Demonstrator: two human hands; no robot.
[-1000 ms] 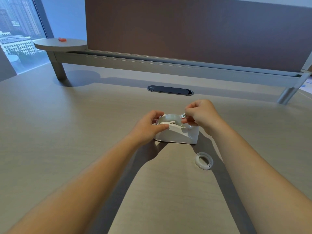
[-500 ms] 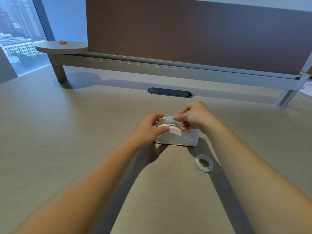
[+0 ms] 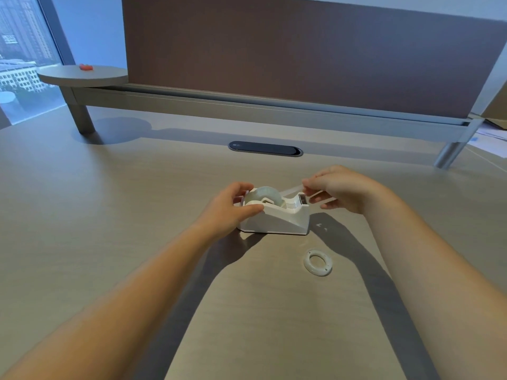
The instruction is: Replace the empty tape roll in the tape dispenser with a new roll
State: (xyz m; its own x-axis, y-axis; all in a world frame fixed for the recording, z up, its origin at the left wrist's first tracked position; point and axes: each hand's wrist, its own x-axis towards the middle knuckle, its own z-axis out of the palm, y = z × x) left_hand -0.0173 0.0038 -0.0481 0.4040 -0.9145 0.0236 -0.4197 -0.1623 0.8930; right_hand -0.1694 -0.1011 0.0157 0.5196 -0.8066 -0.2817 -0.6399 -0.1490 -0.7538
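Note:
A white tape dispenser (image 3: 282, 222) stands on the wooden desk (image 3: 109, 215) in the middle of the view. A clear new tape roll (image 3: 263, 196) sits in its cradle. My left hand (image 3: 230, 209) grips the dispenser's left end, thumb on the near side. My right hand (image 3: 343, 190) is just right of the cutter and pinches the free tape strip (image 3: 292, 190), which stretches from the roll to my fingers. The empty white core ring (image 3: 318, 262) lies flat on the desk, in front and to the right of the dispenser.
A dark oval cable grommet (image 3: 265, 148) is set in the desk behind the dispenser. A brown partition (image 3: 301, 50) on a metal rail closes the back. A round side shelf (image 3: 82, 75) with a small red object (image 3: 86, 67) is far left. Papers (image 3: 491, 135) lie far right.
My right hand moved from over the roll to the right, past the cutter, drawing a strip of tape out with it. My left hand stayed on the dispenser.

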